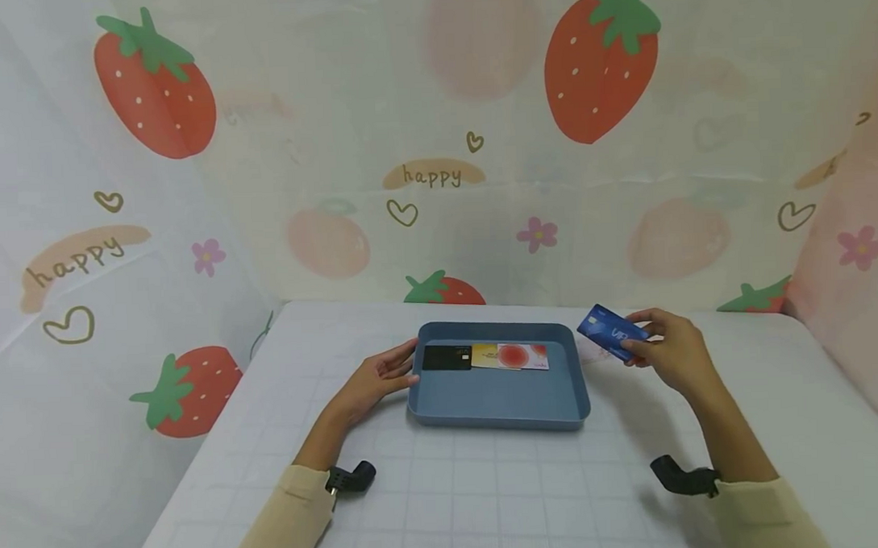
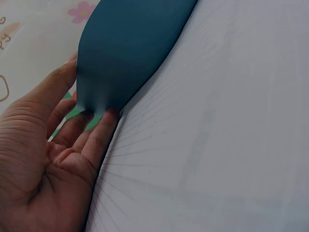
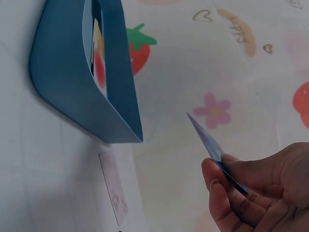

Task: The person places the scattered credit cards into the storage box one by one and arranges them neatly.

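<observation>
Blue card (image 1: 608,330) up above the table, apart from the tray (image 1: 497,401) at its far right, pinched between right thumb and fingers! That's the right hand (image 1: 670,350); the left hand (image 1: 370,383) has fingers loosely extended against the tray's left side, gripping nothing. Looks like a card transfer mid-carry; if the tray is the target, the move calls for a leftward swing over the rim and a lowering beside the black card (image 1: 445,358), yellow card (image 1: 484,354) and red-circled card (image 1: 522,356). Tricky viewing: the blue card partly covers a pale card (image 3: 113,188) in the head view, and turns nearly edge-on from the right wrist.
</observation>
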Available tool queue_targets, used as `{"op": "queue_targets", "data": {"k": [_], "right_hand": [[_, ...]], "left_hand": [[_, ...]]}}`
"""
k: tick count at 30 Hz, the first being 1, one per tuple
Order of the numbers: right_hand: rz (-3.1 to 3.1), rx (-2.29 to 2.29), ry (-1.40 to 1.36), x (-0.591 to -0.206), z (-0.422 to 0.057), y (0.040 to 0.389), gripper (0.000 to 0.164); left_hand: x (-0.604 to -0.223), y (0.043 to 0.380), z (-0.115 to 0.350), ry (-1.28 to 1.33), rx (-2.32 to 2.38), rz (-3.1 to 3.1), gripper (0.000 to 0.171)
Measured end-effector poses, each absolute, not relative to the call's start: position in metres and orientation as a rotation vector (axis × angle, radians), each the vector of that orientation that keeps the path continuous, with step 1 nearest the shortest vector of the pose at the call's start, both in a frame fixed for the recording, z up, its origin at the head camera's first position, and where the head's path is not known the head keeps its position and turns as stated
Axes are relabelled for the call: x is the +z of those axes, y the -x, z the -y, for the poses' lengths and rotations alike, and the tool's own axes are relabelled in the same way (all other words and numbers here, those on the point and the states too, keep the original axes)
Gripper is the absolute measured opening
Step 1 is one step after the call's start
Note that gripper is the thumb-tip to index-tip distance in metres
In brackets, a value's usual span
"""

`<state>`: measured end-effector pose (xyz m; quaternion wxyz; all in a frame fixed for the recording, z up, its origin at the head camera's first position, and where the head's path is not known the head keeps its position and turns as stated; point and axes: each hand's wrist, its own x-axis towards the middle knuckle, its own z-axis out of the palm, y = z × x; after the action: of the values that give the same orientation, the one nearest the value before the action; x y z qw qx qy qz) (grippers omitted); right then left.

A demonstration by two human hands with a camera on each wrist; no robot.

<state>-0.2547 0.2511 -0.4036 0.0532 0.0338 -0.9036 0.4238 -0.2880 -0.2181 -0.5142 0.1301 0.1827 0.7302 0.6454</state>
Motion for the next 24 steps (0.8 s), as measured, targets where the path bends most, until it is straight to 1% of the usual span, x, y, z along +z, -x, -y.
{"op": "queue_targets", "data": {"k": [15, 24], "right_hand": [[2.762, 1.292, -0.253, -0.402, -0.227, 0.249, 0.039], [2.804, 1.311, -0.22, -0.406, -0.21, 0.246, 0.04]], "left_hand": [[-0.514, 0.29, 0.22, -0.515, 1.882, -2.118, 0.073], [-0.515, 0.289, 0.218, -0.497, 1.873, -2.125, 0.072]]}}
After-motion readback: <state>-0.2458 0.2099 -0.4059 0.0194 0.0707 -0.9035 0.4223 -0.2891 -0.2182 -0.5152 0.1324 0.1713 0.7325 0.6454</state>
